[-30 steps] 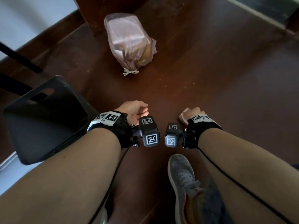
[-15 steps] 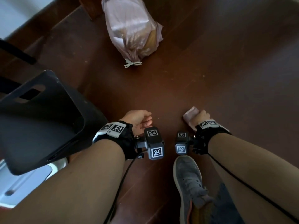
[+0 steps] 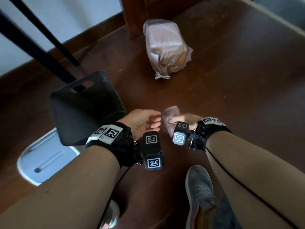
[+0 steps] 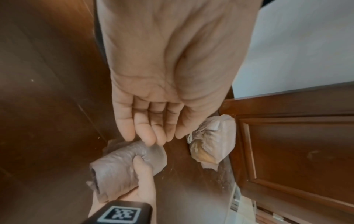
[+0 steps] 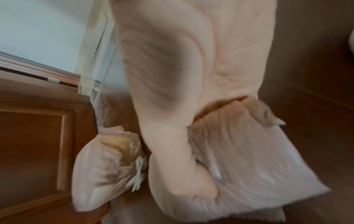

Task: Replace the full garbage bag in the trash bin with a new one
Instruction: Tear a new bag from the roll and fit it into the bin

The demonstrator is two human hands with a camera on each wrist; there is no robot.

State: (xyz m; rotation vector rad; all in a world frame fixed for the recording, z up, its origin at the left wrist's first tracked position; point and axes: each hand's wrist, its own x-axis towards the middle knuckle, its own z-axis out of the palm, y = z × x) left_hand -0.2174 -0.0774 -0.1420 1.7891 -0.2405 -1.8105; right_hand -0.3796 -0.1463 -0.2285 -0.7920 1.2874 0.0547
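The full pink garbage bag (image 3: pixel 166 48) lies tied with a white drawstring on the brown floor, ahead of me by a wooden door; it also shows as the tied bag (image 4: pixel 212 142) and the tied bag (image 5: pixel 107 168) in the wrist views. The black trash bin (image 3: pixel 85 111) stands at my left, with no bag in it. My right hand (image 3: pixel 179 121) grips a roll of new pink bags (image 3: pixel 170 116), the same roll (image 4: pixel 124 165) and roll (image 5: pixel 249 159) in the wrist views. My left hand (image 3: pixel 148 121) hovers open, fingers straight, their tips right at the roll's end.
A wooden door (image 4: pixel 296 151) stands behind the full bag. A white lid-like object (image 3: pixel 44 161) lies on the floor under the bin's near side. Black slanted legs (image 3: pixel 41 42) cross the upper left. My grey shoe (image 3: pixel 199 194) is below the hands.
Both hands have come together: the right hand lifted the roll toward the left, and the left hand's fingers reached the roll. The head view swung, so the bin and full bag appear shifted.
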